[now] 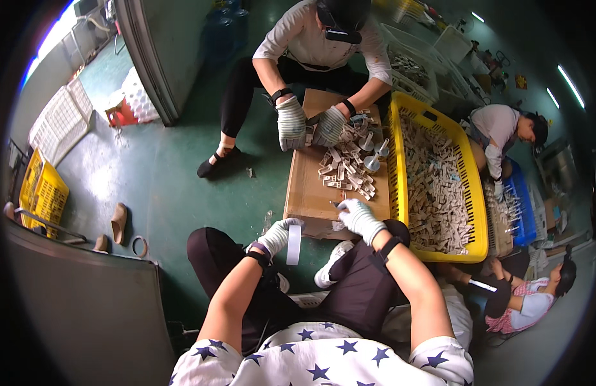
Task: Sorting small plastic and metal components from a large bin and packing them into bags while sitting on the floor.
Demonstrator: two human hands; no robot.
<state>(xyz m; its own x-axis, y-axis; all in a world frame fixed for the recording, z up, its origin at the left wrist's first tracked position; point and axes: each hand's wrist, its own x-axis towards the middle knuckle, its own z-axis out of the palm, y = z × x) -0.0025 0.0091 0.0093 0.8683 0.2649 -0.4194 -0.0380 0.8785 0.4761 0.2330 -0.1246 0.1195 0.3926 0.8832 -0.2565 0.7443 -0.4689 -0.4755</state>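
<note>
Gloved and closed around a white strip-like piece, the left hand [276,235] holds it hanging down past the knee, clear of the work surface. Just across from it the right hand [360,217], also in a white glove, rests at the near edge of a cardboard sheet [309,186], fingers curled over something small and dark; whether it truly grips that bit cannot be told at this size. Both forearms come up from a star-printed shirt [323,360], the person sitting low with dark-trousered knees on either side of the board.

Laid flat on the green floor [163,174], the cardboard serves as a shared bench — a pile of small pale plastic parts [346,170] lies in its middle, within reach from both ends. Beside the board, touching its right edge, stands a long yellow crate [468,186] heaped with the same sort of parts, seemingly the stock they draw from.

At the far end a second worker [314,45] in a light shirt crouches over the pile, both striped gloves pressed together on a piece. Farther right, another person [497,132] bends over a blue crate [522,202], and a fourth [536,299] sits near the lower right.

Well off to the left lie a yellow basket [44,193] and a white one [56,119], apart from the work.
</note>
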